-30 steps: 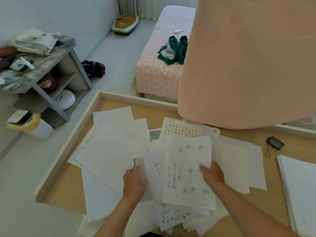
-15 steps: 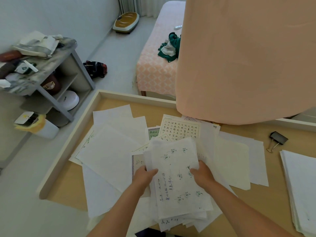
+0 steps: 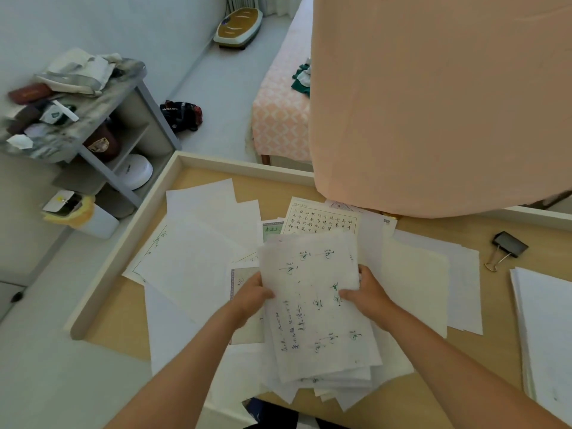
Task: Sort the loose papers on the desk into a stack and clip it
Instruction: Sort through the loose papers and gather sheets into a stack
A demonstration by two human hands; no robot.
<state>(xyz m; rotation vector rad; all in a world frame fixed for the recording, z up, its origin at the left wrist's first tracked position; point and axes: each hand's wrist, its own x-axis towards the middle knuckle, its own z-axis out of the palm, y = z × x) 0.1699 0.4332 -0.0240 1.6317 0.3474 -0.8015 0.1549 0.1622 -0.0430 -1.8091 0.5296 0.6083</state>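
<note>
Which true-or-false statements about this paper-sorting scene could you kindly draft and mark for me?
1. The left hand and right hand both grip the handwritten bundle. True.
2. The binder clip is clamped on that bundle. False: it lies loose on the desk, right of the papers.
3. A separate white stack lies at the desk's right side. True.
4. Every sheet is already gathered. False: loose sheets lie spread around the bundle.

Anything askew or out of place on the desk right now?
The bundle held between left hand and right hand is not squared: its lower edges fan out at different angles. To its left, loose papers lie crisscrossed, one hanging past the near edge of the desk. The binder clip lies unused at right.
</note>
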